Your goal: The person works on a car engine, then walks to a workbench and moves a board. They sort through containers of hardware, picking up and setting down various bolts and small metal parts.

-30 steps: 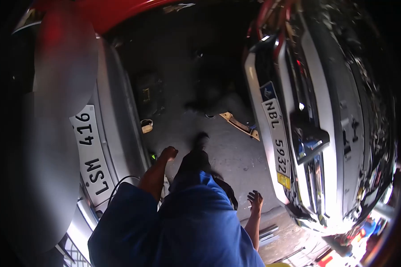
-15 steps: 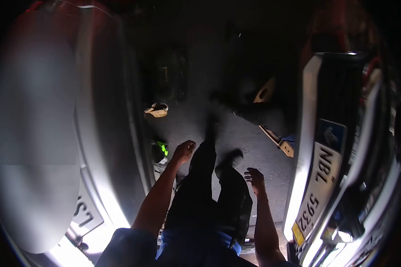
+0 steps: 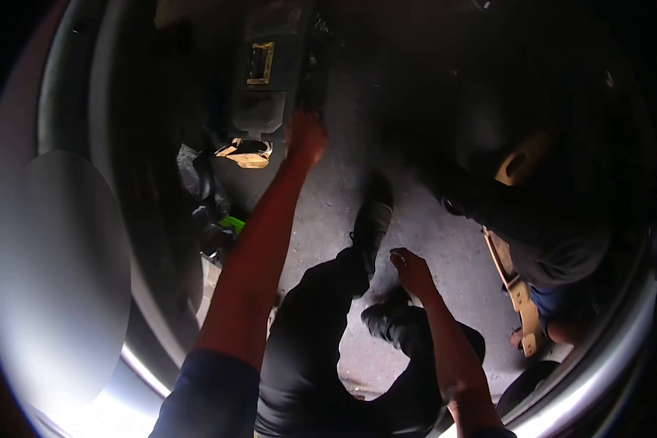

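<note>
Across dim floor (image 3: 321,212), a dark case (image 3: 261,108) lies just ahead-left of the nearer left hand (image 3: 308,139) — long axis pointing away — though whether that or the right hand (image 3: 412,271) is closed is unclear.

The head-worn view looks steeply down and forward from above the black trousers (image 3: 306,350) at six o'clock, near enough to frame the left hand (image 3: 308,139) toward twelve and right hand (image 3: 412,271) toward four; it faces grey floor (image 3: 321,233), seemingly running into shadow.
</note>
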{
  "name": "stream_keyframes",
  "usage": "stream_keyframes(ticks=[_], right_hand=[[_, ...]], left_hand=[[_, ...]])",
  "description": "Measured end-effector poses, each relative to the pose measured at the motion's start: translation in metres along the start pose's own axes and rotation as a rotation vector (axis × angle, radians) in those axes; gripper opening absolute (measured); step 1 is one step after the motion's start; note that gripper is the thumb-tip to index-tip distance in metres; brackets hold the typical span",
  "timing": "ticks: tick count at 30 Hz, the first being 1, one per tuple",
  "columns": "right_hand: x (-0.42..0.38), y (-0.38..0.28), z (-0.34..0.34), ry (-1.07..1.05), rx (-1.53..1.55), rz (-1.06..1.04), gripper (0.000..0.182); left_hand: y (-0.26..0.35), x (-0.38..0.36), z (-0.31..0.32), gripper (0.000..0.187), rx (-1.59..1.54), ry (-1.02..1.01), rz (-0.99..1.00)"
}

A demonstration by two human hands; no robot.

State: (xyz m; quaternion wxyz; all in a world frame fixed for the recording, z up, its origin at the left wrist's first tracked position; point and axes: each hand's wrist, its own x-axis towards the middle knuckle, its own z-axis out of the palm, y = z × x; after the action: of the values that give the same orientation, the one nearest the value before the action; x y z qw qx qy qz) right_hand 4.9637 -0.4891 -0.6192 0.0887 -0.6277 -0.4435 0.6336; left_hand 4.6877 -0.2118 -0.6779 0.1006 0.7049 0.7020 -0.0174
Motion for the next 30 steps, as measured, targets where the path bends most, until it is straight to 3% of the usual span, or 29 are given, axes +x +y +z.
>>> stream_keyframes(ticks=[2, 5, 8, 10, 13, 16, 20, 28, 30], right_hand=[[0.022, 0.017, -0.003, -0.066, -0.198, -0.062, 0.034], [0.046, 0.009, -0.028, -0.074, -0.232, -0.054, 0.033], [0.076, 0.016, -0.040, 0.013, -0.210, -0.163, 0.031], [0.095, 0.034, -0.052, 0.047, -0.156, -0.238, 0.030], [0.107, 0.027, -0.071, 0.074, -0.229, -0.312, 0.029], [0.130, 0.061, -0.084, 0.052, -0.319, -0.267, 0.029], [0.127, 0.064, -0.085, 0.108, -0.369, -0.322, 0.028], [0.120, 0.065, -0.085, 0.148, -0.456, -0.342, 0.028], [0.130, 0.084, -0.087, 0.136, -0.358, -0.328, 0.030]], left_hand=[[0.019, 0.039, -0.039, 0.062, 0.090, -0.054, -0.105], [-0.006, 0.081, -0.014, 0.081, 0.132, 0.273, -0.057], [-0.024, 0.104, 0.005, 0.105, 0.174, 0.237, -0.198], [-0.020, 0.103, 0.011, 0.111, 0.213, 0.245, -0.259], [-0.025, 0.100, 0.017, 0.108, 0.207, 0.293, -0.238], [-0.034, 0.104, 0.035, 0.100, 0.273, 0.383, -0.226], [-0.029, 0.093, 0.039, 0.062, 0.191, 0.429, -0.240], [-0.025, 0.078, 0.045, 0.061, 0.156, 0.474, -0.208], [-0.026, 0.078, 0.047, 0.062, 0.148, 0.478, -0.199]])
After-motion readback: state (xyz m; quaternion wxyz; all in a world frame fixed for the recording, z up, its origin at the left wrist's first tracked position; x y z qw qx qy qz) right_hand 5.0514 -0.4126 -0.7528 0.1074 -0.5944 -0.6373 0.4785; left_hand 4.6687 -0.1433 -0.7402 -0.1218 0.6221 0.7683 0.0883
